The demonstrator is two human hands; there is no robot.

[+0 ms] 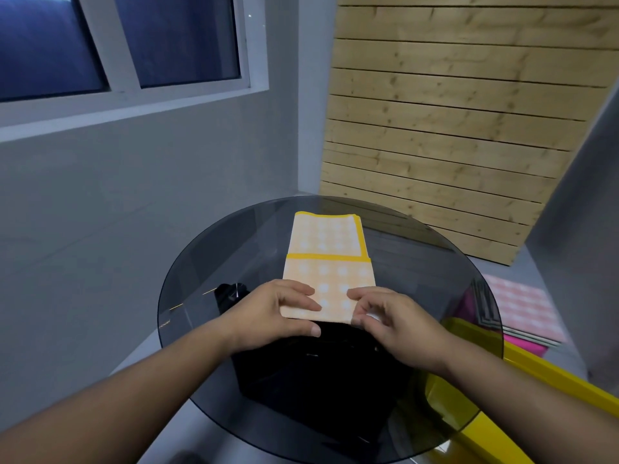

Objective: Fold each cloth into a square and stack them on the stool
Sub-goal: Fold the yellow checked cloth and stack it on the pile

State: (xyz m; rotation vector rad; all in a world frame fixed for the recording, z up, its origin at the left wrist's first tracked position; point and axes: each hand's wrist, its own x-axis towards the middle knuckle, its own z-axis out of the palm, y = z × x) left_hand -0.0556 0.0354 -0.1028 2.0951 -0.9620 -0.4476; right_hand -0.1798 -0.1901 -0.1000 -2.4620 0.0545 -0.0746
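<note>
A yellow cloth (330, 266) with pale dots and a yellow border lies partly folded as a long strip on the round dark glass table (201, 262). My left hand (268, 313) pinches the strip's near left corner, thumb under and fingers on top. At the near right corner, my right hand (392, 323) grips the same edge. A pink checked cloth (526, 306) lies folded to the right, beyond the table rim. What it rests on is unclear.
A black base (311, 373) shows through the glass under my hands. A yellow piece of furniture (549, 380) stands low at the right. A grey wall with a window is at the left, and a wooden slat panel (452, 128) stands behind the table.
</note>
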